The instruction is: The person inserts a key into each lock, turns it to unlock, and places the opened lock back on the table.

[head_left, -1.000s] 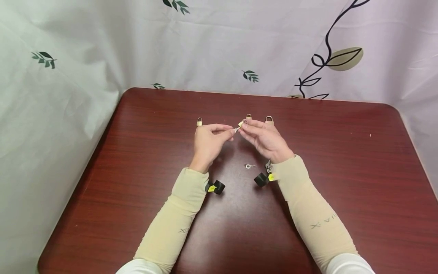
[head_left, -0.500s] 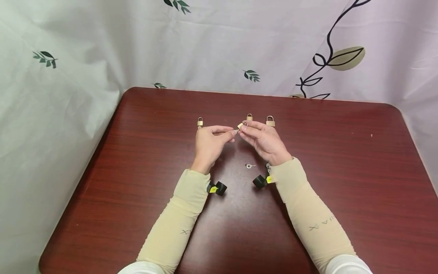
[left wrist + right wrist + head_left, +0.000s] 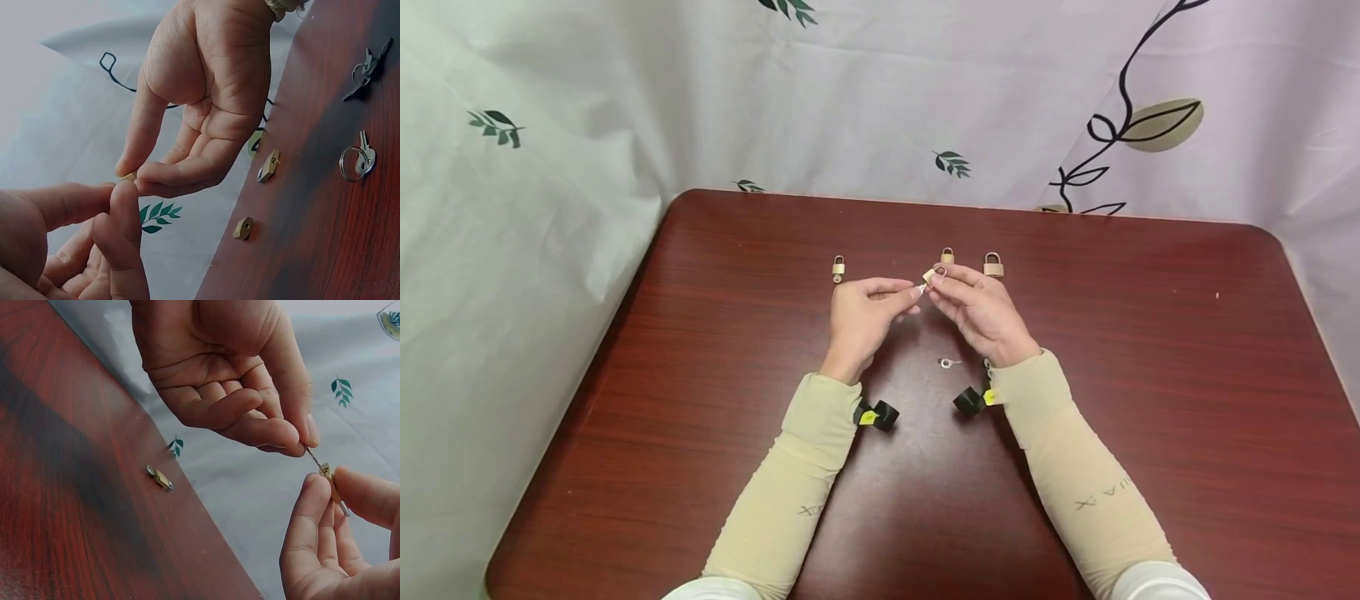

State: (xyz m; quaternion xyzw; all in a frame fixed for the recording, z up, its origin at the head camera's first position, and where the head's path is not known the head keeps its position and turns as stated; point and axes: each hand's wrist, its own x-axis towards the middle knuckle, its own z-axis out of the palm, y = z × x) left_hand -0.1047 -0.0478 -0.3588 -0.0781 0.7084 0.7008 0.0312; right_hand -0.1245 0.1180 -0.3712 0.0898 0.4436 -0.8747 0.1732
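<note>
While right hand (image 3: 985, 310) pinches padlock (image 3: 929, 276), left hand (image 3: 863, 321) pinches key (image 3: 314, 458).
Shackle (image 3: 942, 269) points right; key's long axis slants toward padlock's base.

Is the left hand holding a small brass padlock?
No, the left hand pinches a thin metal key; the right hand holds a padlock.

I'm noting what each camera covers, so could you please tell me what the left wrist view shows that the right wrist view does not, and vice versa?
Only left wrist: two sets of keys and two padlocks on the table.
Only right wrist: a lone padlock and a key shaft.
Both: left hand, right hand, held padlock, table and patterned curtain.
</note>
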